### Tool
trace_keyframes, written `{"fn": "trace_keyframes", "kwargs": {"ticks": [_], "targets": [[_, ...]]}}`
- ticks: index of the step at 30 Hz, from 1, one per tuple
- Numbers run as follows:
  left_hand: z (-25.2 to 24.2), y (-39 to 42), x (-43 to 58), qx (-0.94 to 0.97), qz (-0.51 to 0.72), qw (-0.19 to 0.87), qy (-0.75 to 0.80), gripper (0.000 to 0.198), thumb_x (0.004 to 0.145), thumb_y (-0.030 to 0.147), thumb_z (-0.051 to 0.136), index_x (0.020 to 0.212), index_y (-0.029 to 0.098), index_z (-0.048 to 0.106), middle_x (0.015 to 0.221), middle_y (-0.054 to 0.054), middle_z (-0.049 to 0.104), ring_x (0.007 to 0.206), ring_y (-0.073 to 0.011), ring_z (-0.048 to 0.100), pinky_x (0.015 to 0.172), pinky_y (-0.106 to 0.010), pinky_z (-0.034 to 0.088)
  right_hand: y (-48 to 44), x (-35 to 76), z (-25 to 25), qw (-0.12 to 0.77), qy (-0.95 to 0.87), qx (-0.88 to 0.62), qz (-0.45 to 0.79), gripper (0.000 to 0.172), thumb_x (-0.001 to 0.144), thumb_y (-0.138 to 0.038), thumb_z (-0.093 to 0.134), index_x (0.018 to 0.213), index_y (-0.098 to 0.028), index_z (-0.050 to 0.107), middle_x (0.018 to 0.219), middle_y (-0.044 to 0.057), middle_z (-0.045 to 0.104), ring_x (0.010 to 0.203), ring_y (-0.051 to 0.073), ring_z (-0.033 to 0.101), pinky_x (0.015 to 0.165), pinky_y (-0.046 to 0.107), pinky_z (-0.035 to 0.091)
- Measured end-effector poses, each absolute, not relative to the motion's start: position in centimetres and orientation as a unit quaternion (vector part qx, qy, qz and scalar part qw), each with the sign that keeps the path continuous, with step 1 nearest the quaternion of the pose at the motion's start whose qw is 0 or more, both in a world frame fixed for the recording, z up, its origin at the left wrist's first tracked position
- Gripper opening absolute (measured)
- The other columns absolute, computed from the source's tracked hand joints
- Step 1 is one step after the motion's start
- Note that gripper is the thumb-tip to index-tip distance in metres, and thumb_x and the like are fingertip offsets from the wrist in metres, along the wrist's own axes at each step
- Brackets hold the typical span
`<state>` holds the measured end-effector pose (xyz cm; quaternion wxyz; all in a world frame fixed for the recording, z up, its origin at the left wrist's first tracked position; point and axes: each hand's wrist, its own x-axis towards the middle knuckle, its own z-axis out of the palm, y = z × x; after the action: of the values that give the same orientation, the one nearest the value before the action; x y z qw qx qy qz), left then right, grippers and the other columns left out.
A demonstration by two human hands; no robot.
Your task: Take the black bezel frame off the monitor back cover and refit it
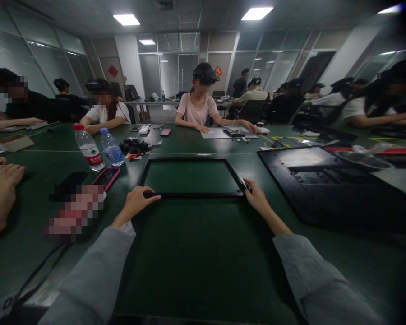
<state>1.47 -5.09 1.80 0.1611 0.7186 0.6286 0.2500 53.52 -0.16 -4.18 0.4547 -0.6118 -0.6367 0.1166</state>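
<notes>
A thin black rectangular frame (192, 195), like a monitor bezel, lies on the green table (196, 257) in front of me. Its middle is hollow, and the table top shows through. My left hand (138, 201) grips the near left corner, thumb along the near bar. At the near right corner, my right hand (256, 197) has its fingers closed on the side bar. To the right of that hand lies a large black panel (311, 198), resembling a screen's back cover, with a lighter area near its far edge.
Left of the frame stand a red-capped bottle (89, 151) and a blue-capped bottle (112, 149). A pink-edged phone (106, 179) lies near them, beside orange-handled pliers (137, 155). Another person's hand (7, 174) rests at the left. Across the table sits a person in pink (198, 108).
</notes>
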Motion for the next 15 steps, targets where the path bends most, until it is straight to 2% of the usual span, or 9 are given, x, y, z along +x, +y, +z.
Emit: {"fn": "trace_keyframes", "kwargs": {"ticks": [6, 15], "targets": [[1.99, -5.34, 1.59, 0.737, 0.246, 0.167, 0.607, 0.052, 0.079, 0.070, 0.071, 0.107, 0.028, 0.079, 0.117, -0.010, 0.076, 0.112, -0.0325, 0.067, 0.093, -0.046, 0.052, 0.30, 53.48, -4.68, 0.424, -0.639, -0.634, 0.098, 0.050, 0.085, -0.031, 0.050, 0.131, -0.019, 0.064, 0.125, 0.015, 0.071, 0.128, 0.032, 0.062, 0.114, 0.056, 0.045], [1.83, -5.64, 1.97, 0.738, 0.245, 0.137, 0.613, 0.049, 0.082, 0.069, 0.070, 0.107, 0.027, 0.079, 0.116, -0.009, 0.077, 0.111, -0.0326, 0.066, 0.092, -0.045, 0.050, 0.14, 53.45, -4.78, 0.405, -0.644, -0.643, 0.092, 0.060, 0.092, -0.047, 0.048, 0.139, -0.013, 0.060, 0.131, 0.021, 0.067, 0.129, 0.036, 0.060, 0.112, 0.055, 0.046]]}}
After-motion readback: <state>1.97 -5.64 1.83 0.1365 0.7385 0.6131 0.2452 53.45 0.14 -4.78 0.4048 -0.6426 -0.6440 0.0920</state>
